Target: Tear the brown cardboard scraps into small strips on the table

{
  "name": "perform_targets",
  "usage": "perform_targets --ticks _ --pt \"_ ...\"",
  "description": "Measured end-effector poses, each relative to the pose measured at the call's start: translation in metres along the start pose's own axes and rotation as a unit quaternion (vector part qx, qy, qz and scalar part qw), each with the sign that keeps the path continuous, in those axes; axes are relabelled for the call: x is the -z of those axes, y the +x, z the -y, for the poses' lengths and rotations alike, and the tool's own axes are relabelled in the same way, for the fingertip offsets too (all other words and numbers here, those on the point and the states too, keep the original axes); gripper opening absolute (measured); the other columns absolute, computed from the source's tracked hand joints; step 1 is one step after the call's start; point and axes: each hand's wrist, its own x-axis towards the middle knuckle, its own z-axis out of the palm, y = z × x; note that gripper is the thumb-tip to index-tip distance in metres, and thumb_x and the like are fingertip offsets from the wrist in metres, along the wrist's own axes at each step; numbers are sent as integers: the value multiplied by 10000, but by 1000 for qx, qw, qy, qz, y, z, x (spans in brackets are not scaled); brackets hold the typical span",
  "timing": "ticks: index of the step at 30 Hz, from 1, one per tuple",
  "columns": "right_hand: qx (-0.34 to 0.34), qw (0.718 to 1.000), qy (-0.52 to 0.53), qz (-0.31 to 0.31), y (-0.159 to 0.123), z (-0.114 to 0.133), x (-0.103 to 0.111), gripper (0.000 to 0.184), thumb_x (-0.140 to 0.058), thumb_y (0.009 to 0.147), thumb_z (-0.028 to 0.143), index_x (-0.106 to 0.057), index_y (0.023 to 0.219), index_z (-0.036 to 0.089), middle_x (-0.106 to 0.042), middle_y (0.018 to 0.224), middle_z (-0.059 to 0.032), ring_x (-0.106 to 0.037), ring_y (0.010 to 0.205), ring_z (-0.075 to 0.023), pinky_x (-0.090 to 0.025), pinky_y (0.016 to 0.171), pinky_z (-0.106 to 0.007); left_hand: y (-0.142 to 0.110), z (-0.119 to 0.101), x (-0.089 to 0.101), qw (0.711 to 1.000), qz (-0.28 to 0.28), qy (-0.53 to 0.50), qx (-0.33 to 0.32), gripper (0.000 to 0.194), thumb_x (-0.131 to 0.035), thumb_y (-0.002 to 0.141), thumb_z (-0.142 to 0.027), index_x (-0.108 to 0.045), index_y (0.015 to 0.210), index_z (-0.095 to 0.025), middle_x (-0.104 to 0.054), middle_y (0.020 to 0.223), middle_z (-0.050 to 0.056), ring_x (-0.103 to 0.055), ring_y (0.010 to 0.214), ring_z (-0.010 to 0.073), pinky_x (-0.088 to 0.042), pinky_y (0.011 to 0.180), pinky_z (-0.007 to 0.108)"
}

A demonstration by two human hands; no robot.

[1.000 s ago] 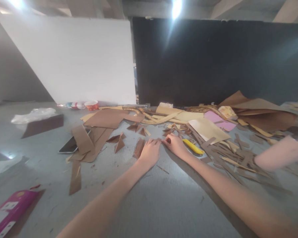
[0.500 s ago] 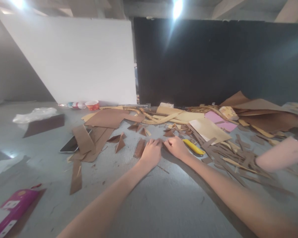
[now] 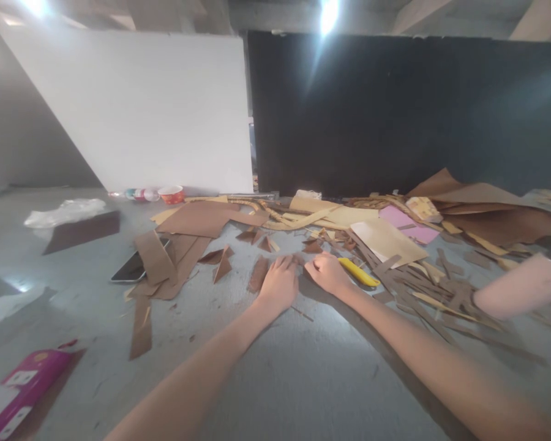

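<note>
My left hand [image 3: 280, 283] rests palm down on the table, fingers together and bent over a brown paper piece [image 3: 258, 274] that sticks out on its left side. A bit of brown also shows at its fingertips. Just to the right, my right hand [image 3: 328, 272] is closed in a pinch with the knuckles up; whatever is in its fingers is hidden. A small gap separates the two hands. Beside my right hand lies a yellow-handled tool [image 3: 359, 272], perhaps a cutter. Small folded brown paper triangles [image 3: 222, 269] lie to the left and beyond the hands.
Brown strips [image 3: 434, 300] are heaped at right, near another person's arm [image 3: 523, 286]. Brown sheets [image 3: 197, 219] and a tan sheet [image 3: 388, 242] lie farther back. At left are a phone [image 3: 127, 269], a plastic bag [image 3: 67, 212] and a magenta packet [image 3: 41, 370]. A paper cup [image 3: 171, 195] stands behind.
My right hand has shifted very slightly to the right, widening the gap between the hands a little. My left hand stays almost still on the brown paper piece.
</note>
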Motion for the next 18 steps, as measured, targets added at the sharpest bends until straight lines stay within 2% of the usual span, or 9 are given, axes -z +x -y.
perform_targets --ticks 4,9,14,18 --pt "51 997 39 38 1 2 2 517 -499 1090 226 -559 577 218 -689 625 -40 -589 621 -168 -437 836 -315 -1 0 1 1000 8 -5 10 543 -494 1025 -125 -604 1556 -97 -591 1645 194 -477 1574 337 -441 1274 525" --pt "61 995 62 54 1 4 5 550 -432 1136 281 -575 609 220 -682 642 -41 -578 627 -171 -449 848 -324 0 -3 8 999 32 -14 -15 569 -505 997 -83 -616 1552 -140 -592 1664 154 -524 1534 325 -447 1256 521" --pt "-10 997 80 17 -1 5 7 607 -351 1185 377 -697 709 226 -714 705 -65 -660 734 -212 -484 902 -348 2 -4 9 999 27 -12 -16 510 -519 982 -51 -681 1454 -156 -674 1569 157 -574 1488 321 -470 1225 524" --pt "-45 993 106 -7 1 2 6 493 -393 1176 369 -804 948 219 -742 825 -75 -697 868 -240 -511 897 -346 3 -5 10 999 21 -10 -28 484 -510 972 -36 -714 1386 -183 -729 1478 145 -617 1430 311 -491 1190 520"
